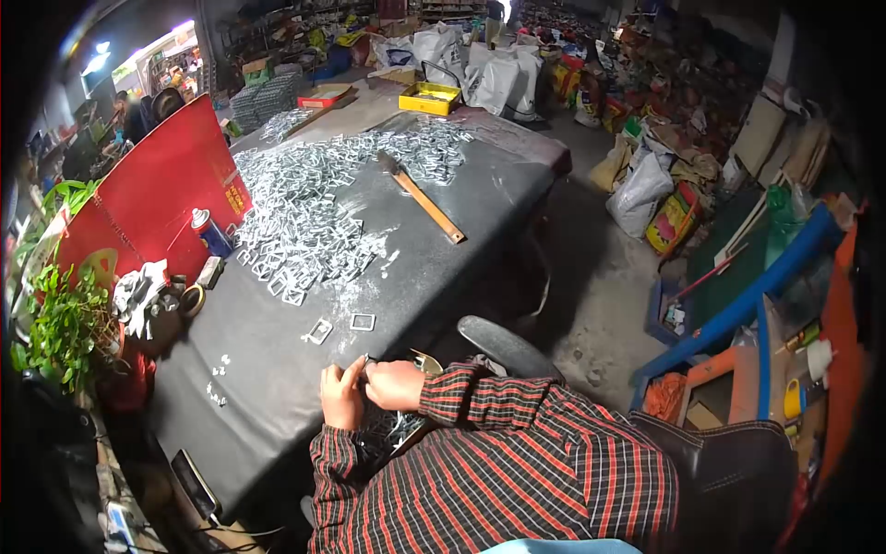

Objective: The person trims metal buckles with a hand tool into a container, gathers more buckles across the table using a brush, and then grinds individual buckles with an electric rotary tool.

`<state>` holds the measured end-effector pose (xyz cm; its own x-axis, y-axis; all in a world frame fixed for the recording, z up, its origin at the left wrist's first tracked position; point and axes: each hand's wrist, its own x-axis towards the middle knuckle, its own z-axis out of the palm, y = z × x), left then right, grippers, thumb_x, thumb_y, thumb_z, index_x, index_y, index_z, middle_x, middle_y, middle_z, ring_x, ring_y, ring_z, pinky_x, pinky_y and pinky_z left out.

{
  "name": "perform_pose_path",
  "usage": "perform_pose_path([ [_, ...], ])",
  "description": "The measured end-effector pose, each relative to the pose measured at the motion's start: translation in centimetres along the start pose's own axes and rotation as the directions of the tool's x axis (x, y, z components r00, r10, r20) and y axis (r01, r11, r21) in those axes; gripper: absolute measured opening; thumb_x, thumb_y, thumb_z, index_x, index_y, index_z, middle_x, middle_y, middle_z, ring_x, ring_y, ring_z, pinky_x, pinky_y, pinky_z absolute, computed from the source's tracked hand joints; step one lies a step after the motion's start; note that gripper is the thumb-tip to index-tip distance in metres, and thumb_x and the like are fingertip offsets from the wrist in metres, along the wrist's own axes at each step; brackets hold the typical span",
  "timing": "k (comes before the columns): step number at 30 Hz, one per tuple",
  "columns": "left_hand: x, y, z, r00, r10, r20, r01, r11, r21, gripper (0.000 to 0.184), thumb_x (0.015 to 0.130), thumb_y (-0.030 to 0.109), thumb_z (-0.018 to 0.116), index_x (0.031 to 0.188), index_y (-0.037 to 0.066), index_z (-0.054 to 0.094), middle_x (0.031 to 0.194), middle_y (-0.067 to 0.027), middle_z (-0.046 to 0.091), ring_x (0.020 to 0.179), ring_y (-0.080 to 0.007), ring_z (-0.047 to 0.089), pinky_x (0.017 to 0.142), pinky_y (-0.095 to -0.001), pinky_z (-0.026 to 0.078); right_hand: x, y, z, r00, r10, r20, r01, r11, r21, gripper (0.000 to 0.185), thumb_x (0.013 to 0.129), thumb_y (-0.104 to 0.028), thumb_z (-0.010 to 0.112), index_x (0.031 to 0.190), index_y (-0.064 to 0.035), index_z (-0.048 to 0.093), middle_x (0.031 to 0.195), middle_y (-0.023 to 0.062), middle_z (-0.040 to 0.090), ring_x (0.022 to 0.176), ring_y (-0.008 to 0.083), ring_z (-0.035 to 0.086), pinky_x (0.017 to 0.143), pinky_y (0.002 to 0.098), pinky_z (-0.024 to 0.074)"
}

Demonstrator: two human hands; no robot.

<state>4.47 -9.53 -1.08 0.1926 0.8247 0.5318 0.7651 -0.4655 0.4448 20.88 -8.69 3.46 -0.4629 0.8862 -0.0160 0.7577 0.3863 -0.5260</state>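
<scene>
At the table's near edge, my left hand [341,399] and my right hand [394,385] meet, fingers closed in a pinch. A small dark piece shows between the fingertips, too small to name. Just beyond them on the black tabletop lie two loose rectangular metal frames [363,321]. Farther up is a big heap of similar metal pieces [305,198], with a wooden-handled brush [425,201] at its right side. Below my wrists, more metal pieces [399,427] sit in a container by my lap, partly hidden by my sleeves.
A red board [166,185] stands along the left edge, near a spray can [211,233], a tape roll [192,300] and a green plant [65,323]. A yellow tray [429,98] is at the far end. Sacks [641,194] and a blue-framed rack [729,305] line the right.
</scene>
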Motion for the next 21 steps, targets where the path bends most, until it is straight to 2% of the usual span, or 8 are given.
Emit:
perform_pose_path([
  [3, 0.1, 0.1, -0.1, 1.0, 0.003, 0.004, -0.003, 1.0, 0.007, 0.047, 0.076, -0.004, 0.064, 0.117, 0.018, 0.07, 0.081, -0.0111, 0.05, 0.08, -0.0302, 0.052, 0.072, -0.04, 0.048, 0.2, 0.3, 1.1, 0.999, -0.038, -0.001, 0.038, 0.999, 0.013, 0.029, 0.085, -0.021, 0.053, 0.085, 0.0056, 0.065, 0.079, 0.0257, 0.068, 0.074, 0.0413, 0.068, 0.068, 0.0517, 0.0544],
  [6, 0.0, 0.1, 0.1, 1.0, 0.0, -0.01, 0.0, 1.0, 0.001, 0.048, 0.076, -0.004, 0.064, 0.117, 0.02, 0.07, 0.08, -0.0104, 0.049, 0.079, -0.0295, 0.051, 0.072, -0.0403, 0.047, 0.6, 0.9, 1.8, 0.989, -0.019, 0.143, 0.021, 1.0, -0.015, 0.028, 0.084, -0.02, 0.054, 0.08, 0.0052, 0.066, 0.079, 0.0252, 0.068, 0.074, 0.041, 0.069, 0.067, 0.0518, 0.0544],
  [11, 0.0, 0.3, 0.2, 0.999, 0.008, -0.039, -0.008, 1.0, -0.003, 0.048, 0.075, -0.003, 0.064, 0.117, 0.021, 0.07, 0.079, -0.0101, 0.048, 0.078, -0.0298, 0.051, 0.072, -0.0404, 0.046, 0.8, 2.0, 1.3, 0.997, 0.062, 0.051, -0.063, 0.998, 0.026, 0.027, 0.082, -0.018, 0.054, 0.077, 0.0051, 0.067, 0.078, 0.0247, 0.068, 0.074, 0.0407, 0.069, 0.066, 0.0513, 0.0546],
  [14, 0.1, 0.1, 0.5, 0.999, 0.023, -0.04, -0.022, 1.0, 0.016, 0.048, 0.075, -0.003, 0.064, 0.116, 0.021, 0.07, 0.079, -0.0101, 0.047, 0.078, -0.0298, 0.051, 0.072, -0.0403, 0.046, 0.8, 2.2, 1.5, 1.0, 0.024, 0.02, -0.025, 1.0, 0.017, 0.026, 0.081, -0.017, 0.055, 0.077, 0.0051, 0.067, 0.077, 0.0254, 0.068, 0.074, 0.0409, 0.069, 0.066, 0.051, 0.0547],
  [16, 0.0, 0.1, 0.5, 0.998, 0.041, -0.051, -0.039, 0.999, 0.023, 0.049, 0.074, -0.004, 0.063, 0.116, 0.021, 0.07, 0.078, -0.0102, 0.047, 0.076, -0.0299, 0.05, 0.07, -0.0403, 0.046, 1.3, 3.1, 0.3, 0.977, -0.135, 0.164, 0.161, 0.975, -0.155, 0.03, 0.082, -0.021, 0.056, 0.083, 0.0077, 0.064, 0.074, 0.0265, 0.066, 0.072, 0.0418, 0.068, 0.069, 0.051, 0.0544],
  [18, 0.4, 0.2, 0.1, 0.998, 0.054, -0.039, -0.053, 0.998, 0.031, 0.048, 0.074, -0.003, 0.061, 0.116, 0.02, 0.07, 0.077, -0.0106, 0.046, 0.074, -0.0303, 0.05, 0.068, -0.0405, 0.045, 1.3, 3.3, -0.4, 0.976, -0.095, 0.194, 0.121, 0.984, -0.128, 0.029, 0.083, -0.021, 0.057, 0.086, 0.0078, 0.063, 0.074, 0.0275, 0.065, 0.072, 0.044, 0.067, 0.07, 0.0521, 0.0539],
  [20, 0.4, 0.5, -0.1, 0.999, 0.032, -0.041, -0.031, 0.999, 0.025, 0.045, 0.073, -0.002, 0.062, 0.114, 0.017, 0.069, 0.077, -0.0113, 0.047, 0.074, -0.0313, 0.051, 0.068, -0.041, 0.045, 0.2, 2.3, -0.7, 0.99, 0.135, 0.032, -0.136, 0.99, 0.041, 0.031, 0.086, -0.023, 0.057, 0.085, 0.0074, 0.063, 0.075, 0.0281, 0.065, 0.074, 0.0463, 0.066, 0.071, 0.0533, 0.0529],
  [21, 0.5, 0.5, 0.0, 0.997, 0.031, -0.073, -0.031, 1.0, 0.002, 0.043, 0.073, 0.0, 0.062, 0.113, 0.016, 0.069, 0.078, -0.0118, 0.049, 0.075, -0.032, 0.052, 0.068, -0.0413, 0.046, -0.3, 2.1, -1.3, 0.995, 0.096, 0.026, -0.097, 0.993, 0.06, 0.033, 0.088, -0.025, 0.057, 0.085, 0.0074, 0.062, 0.075, 0.0284, 0.064, 0.075, 0.0468, 0.065, 0.071, 0.0538, 0.0523],
])
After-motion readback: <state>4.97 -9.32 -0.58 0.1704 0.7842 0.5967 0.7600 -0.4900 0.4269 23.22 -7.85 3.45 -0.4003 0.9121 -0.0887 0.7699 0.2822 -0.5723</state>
